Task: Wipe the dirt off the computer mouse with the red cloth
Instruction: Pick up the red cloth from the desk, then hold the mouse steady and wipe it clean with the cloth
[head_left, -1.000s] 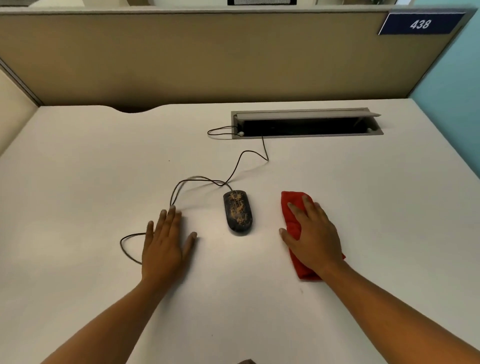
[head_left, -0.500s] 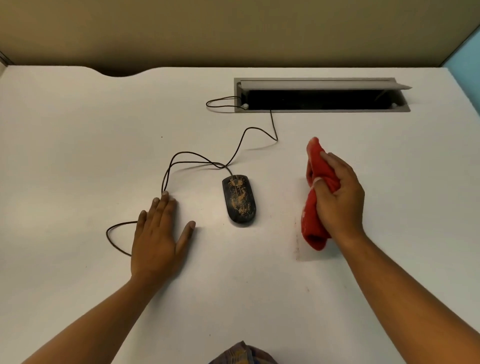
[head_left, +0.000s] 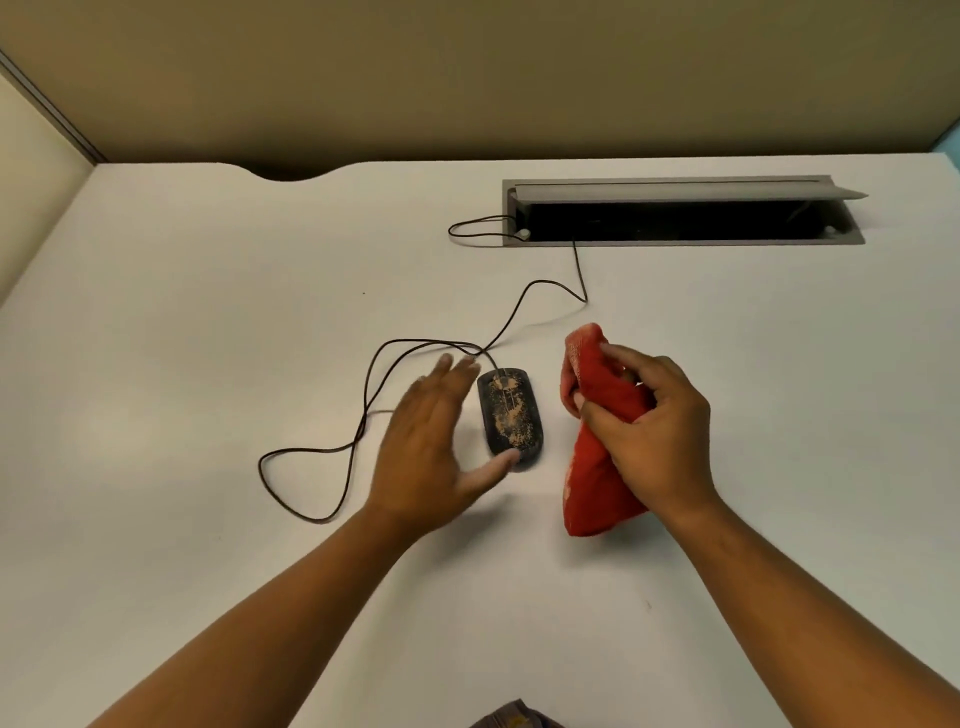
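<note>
Mouse (head_left: 511, 415): one, dirty; left hand (head_left: 434, 441) spread beside it, right hand (head_left: 649, 431) gripping one red cloth (head_left: 592, 478).

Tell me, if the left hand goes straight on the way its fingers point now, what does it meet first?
Probably the cable just beyond the left hand fingertips; the mouse lies beside them, though height is unclear.

One computer mouse (head_left: 511, 415), dark and speckled with brown dirt. One red cloth (head_left: 597, 467). One black cable (head_left: 363, 415), looped. Two hands: left hand (head_left: 431, 457), right hand (head_left: 654, 436). One cable hatch (head_left: 680, 213), lid raised. One white worktop (head_left: 208, 312). One beige partition (head_left: 467, 78).
</note>
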